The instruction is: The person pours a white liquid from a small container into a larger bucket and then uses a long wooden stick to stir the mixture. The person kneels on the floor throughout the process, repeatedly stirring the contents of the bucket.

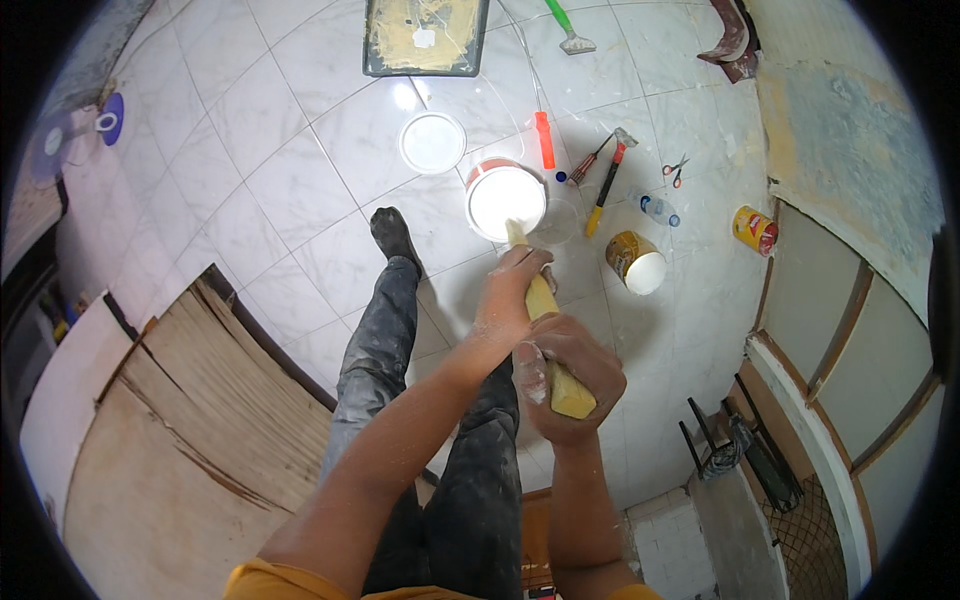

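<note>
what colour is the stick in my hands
The stick is yellow, as the head view shows.

Yellow bar [541, 298] — partly hidden; tray [425, 72] — cut off above.

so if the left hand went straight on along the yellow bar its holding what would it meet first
Probably the white-filled bucket: the yellow bar in the left hand points toward it. The hand's height is unclear, so it might pass above the rim.

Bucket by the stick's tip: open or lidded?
Open, it appears: the bucket shows white contents inside its rim, the stick overlaps them in view, and a round white lid lies apart.
</note>
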### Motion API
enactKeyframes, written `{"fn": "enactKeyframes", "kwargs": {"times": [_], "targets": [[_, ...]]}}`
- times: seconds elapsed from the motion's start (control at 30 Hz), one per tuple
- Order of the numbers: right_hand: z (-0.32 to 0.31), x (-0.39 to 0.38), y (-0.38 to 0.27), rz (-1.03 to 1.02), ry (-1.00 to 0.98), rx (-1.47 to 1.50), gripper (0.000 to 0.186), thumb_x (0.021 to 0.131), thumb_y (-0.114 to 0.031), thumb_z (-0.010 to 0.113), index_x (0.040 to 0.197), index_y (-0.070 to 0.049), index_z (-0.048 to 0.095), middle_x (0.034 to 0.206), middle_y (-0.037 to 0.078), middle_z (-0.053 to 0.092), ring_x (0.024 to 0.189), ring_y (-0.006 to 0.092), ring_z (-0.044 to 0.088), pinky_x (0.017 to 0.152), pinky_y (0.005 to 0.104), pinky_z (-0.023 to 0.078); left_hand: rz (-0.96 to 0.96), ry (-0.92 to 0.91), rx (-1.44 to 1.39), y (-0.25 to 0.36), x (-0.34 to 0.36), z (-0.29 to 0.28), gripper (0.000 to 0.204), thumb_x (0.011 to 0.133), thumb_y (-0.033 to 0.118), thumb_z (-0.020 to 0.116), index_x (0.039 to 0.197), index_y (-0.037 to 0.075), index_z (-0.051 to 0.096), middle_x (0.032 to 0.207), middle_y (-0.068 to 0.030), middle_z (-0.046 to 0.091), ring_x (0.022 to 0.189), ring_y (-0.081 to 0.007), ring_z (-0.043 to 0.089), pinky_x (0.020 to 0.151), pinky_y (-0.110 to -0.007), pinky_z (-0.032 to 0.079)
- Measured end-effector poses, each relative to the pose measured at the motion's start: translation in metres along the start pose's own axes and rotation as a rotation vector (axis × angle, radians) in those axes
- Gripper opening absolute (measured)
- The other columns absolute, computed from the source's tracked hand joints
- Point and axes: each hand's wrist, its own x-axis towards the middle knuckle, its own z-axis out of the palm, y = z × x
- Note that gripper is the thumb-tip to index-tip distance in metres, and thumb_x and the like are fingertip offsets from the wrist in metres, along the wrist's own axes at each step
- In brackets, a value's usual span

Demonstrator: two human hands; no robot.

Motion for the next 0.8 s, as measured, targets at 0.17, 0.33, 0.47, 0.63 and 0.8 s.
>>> {"fn": "enactKeyframes", "kwargs": {"times": [0.17,0.33,0.47,0.63,0.8], "targets": [[0.005,-0.001,0.009,-0.061,0.083,0.12,0.014,0.088,-0.003,0.076,0.083,0.003,0.065,0.075,0.012,0.066,0.072,0.0226,0.064,0.073,0.0365,0.055,0.078,0.018,0.155,0.005,0.016,-0.025,0.042,0.076,0.008,0.074,0.117,0.003,0.066,0.103,-0.0173,0.065,0.097,-0.0402,0.068,0.083,-0.043,0.053],[-0.002,0.02,-0.004,-0.077,-0.013,0.001,0.013,0.088,-0.003,0.077,0.083,0.003,0.067,0.076,0.012,0.066,0.073,0.0223,0.065,0.073,0.036,0.055,-0.053,0.03,-0.19,0.006,0.03,0.0,0.048,0.074,0.014,0.078,0.12,0.006,0.065,0.109,-0.0164,0.063,0.103,-0.0417,0.066,0.084,-0.046,0.053],[-0.003,0.005,0.0,-0.018,-0.023,-0.005,0.012,0.087,-0.002,0.078,0.084,0.003,0.067,0.076,0.011,0.066,0.073,0.0224,0.065,0.073,0.0358,0.055,0.025,0.042,-0.058,-0.004,0.007,0.007,0.059,0.071,0.021,0.082,0.126,0.007,0.065,0.119,-0.0187,0.062,0.104,-0.0426,0.066,0.086,-0.047,0.053],[-0.001,-0.006,0.006,-0.035,0.057,0.093,0.014,0.088,-0.004,0.079,0.085,0.003,0.068,0.078,0.012,0.067,0.075,0.0225,0.066,0.074,0.0362,0.055,0.037,0.011,0.145,0.009,0.009,-0.021,0.043,0.079,0.004,0.072,0.122,0.006,0.069,0.131,-0.0173,0.063,0.098,-0.0366,0.072,0.087,-0.037,0.055],[-0.01,0.013,0.001,-0.062,0.086,0.038,0.016,0.089,-0.005,0.08,0.083,0.003,0.067,0.077,0.012,0.067,0.075,0.023,0.066,0.075,0.0377,0.055,0.086,0.056,0.151,0.01,0.035,-0.001,0.041,0.08,0.004,0.071,0.121,0.006,0.068,0.132,-0.0175,0.062,0.099,-0.0371,0.073,0.088,-0.038,0.055]]}}
